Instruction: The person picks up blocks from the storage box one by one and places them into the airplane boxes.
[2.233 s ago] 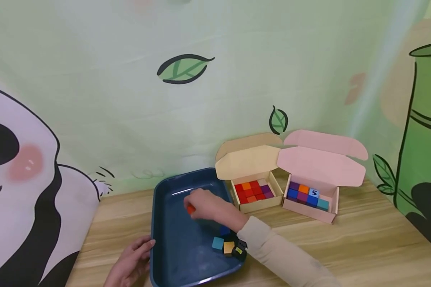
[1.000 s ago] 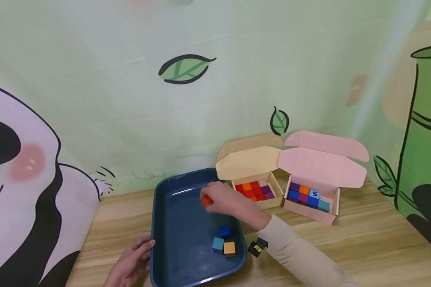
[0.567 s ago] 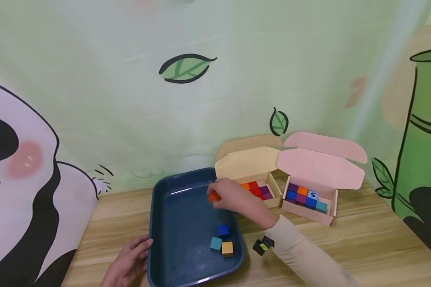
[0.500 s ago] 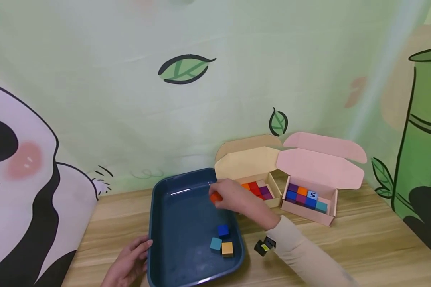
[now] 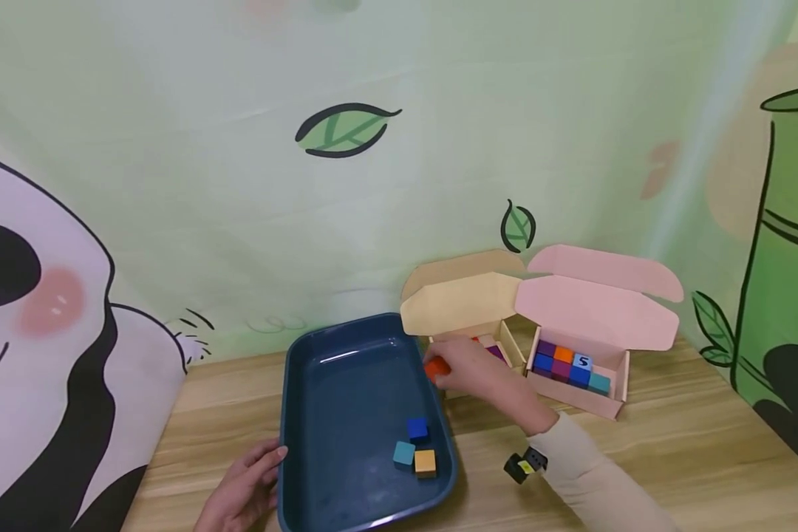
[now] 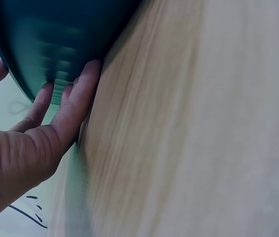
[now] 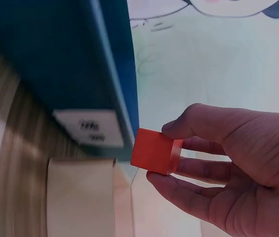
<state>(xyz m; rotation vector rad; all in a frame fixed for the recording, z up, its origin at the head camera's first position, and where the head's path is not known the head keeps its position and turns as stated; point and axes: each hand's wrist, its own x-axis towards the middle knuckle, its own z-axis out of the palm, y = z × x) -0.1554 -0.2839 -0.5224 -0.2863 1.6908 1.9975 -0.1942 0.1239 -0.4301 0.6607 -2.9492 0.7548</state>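
My right hand pinches a red-orange cube block between thumb and fingers, just past the right rim of the blue tray and in front of the cream box. My left hand holds the tray's left side, thumb on the rim and fingers against the outer wall, as the left wrist view shows. Inside the tray lie a blue block, a teal block and a yellow-orange block. The hand hides most blocks in the cream box.
Right of the cream box stands a pink box, its lid up, with several coloured blocks inside, one marked 5. Both boxes rest on a wooden table before a printed backdrop. A small black device is worn at the right wrist.
My right hand has carried the red-orange block rightward from over the middle of the tray to beside the cream box. The left hand stays at the tray's rim.
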